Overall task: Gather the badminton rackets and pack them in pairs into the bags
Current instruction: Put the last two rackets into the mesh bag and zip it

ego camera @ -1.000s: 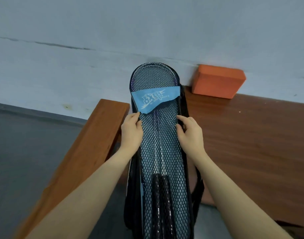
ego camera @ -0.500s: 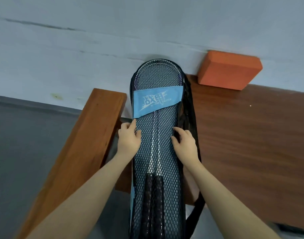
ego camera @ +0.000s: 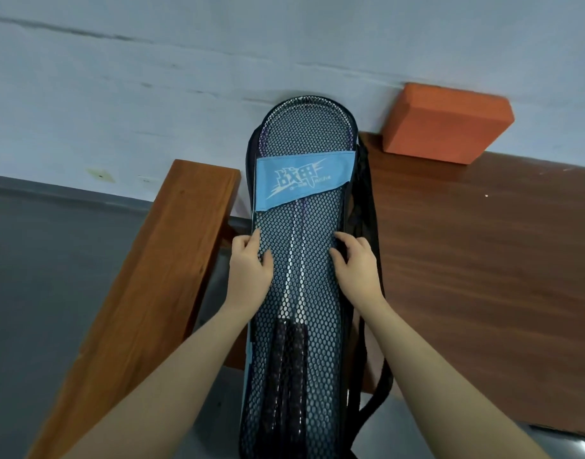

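This looks like a plain sports or activity room rather than a home. A bare, pale painted wall with scuffs and long cracks fills the upper frame, over a dark grey floor at left. A brown wooden counter spans the right, with an orange foam yoga block against the wall and a wooden bench left of centre.

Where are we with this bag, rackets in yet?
Done: two rackets lie side by side inside the mesh bag. In hand: the left hand and right hand grip the bag's edges. Left: closing it isn't visible; no other bags show.
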{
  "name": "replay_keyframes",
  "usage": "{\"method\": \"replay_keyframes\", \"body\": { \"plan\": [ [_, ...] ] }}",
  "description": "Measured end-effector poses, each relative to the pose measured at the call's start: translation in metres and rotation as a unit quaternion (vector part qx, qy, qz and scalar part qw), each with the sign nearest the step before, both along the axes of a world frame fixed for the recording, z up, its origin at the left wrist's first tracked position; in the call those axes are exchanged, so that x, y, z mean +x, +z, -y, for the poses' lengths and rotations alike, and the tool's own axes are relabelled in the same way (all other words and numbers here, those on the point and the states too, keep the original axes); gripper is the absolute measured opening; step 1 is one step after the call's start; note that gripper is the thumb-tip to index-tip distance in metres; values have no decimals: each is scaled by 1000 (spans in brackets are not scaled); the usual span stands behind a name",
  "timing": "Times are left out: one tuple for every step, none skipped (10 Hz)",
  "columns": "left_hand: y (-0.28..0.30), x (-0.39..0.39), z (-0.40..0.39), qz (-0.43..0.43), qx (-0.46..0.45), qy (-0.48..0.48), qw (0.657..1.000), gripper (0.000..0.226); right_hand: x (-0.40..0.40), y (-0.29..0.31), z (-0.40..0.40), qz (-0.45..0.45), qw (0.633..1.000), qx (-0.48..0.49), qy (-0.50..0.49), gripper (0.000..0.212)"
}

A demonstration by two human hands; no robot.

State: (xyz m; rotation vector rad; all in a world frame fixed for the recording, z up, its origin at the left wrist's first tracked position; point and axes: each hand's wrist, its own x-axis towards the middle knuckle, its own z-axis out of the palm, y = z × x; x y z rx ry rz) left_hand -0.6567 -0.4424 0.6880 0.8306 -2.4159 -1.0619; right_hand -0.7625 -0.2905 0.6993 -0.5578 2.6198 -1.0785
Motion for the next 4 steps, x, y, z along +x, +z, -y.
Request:
{"method": "replay_keyframes", "body": {
  "plan": [
    [-7, 7, 1, 60, -55, 0, 997, 42, 0, -5, -2, 9, 1000, 16, 2, 35],
    [-5, 10, 5, 96, -137, -6, 986, 39, -1, -3, -5, 21, 999, 28, 11, 38],
    [2, 13, 5, 129, -182, -16, 975, 40, -1, 3, -13, 19, 999, 33, 27, 41],
    [18, 10, 3, 155, -172, -15, 973, 40, -4, 18, -20, 39, 999, 33, 12, 43]
  ]
}}
